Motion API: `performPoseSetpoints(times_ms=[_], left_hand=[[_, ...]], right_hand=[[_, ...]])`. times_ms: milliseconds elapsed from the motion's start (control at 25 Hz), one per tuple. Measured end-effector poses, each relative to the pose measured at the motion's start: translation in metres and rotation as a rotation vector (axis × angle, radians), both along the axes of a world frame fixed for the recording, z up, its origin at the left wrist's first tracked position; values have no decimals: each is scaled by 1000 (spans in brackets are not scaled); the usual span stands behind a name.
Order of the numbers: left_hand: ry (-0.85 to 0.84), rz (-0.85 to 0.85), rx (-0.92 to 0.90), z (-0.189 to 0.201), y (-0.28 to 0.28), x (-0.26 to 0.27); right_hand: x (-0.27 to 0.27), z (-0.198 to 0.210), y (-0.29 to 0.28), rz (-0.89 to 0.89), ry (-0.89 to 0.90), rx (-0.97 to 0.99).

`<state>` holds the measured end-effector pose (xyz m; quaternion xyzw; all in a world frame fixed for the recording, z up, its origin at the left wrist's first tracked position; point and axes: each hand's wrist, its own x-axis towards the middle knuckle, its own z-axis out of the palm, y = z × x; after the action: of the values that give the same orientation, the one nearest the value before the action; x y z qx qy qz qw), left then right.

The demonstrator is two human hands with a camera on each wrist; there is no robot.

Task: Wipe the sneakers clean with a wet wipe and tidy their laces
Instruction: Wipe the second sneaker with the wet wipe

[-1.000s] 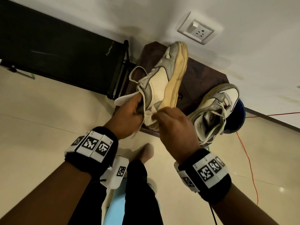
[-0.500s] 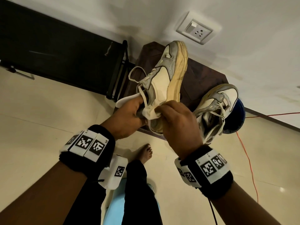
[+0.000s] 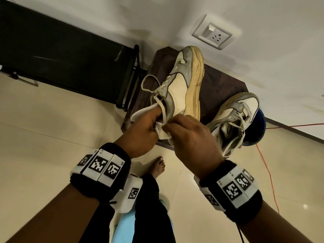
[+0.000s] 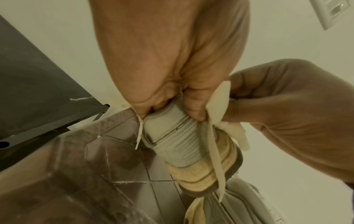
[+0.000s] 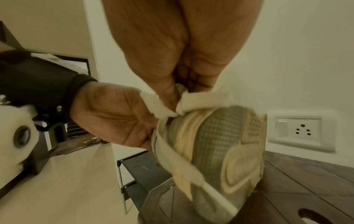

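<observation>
My left hand grips a worn white and grey sneaker by its heel collar, toe pointing up and away. The yellowed sole faces right. My right hand pinches a white wet wipe against the heel, close to the left fingers. A loose lace loops out from the shoe. The left wrist view shows the ribbed heel and the wipe. In the right wrist view the wipe lies on the sole edge. The second sneaker lies on a dark stool, laces untied.
A black metal rack stands left of the stool against the wall. A wall socket is above the stool. A blue round object sits behind the second sneaker. An orange cable runs across the tiled floor. My bare foot is below the hands.
My right hand has shifted the wipe slightly along the heel toward my left fingers. The held sneaker has stayed raised and barely tilted. The second sneaker has not moved.
</observation>
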<state>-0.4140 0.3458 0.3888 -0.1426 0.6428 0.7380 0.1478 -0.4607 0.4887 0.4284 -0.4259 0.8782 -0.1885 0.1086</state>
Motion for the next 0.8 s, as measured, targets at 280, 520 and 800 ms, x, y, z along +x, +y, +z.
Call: performPoseSetpoints(times_ms=[280,520,800], left_hand=[[-28,-38,-17,11,-2,1],[-33,19,-29,8,-9,0],[6,-25,-90,20,-5,-3]], right_hand=[[-49,-2,-8,-348,-19,-65],[0,12,-3,-77,-53,-33],[-55,4,3,-387,-24,-71]])
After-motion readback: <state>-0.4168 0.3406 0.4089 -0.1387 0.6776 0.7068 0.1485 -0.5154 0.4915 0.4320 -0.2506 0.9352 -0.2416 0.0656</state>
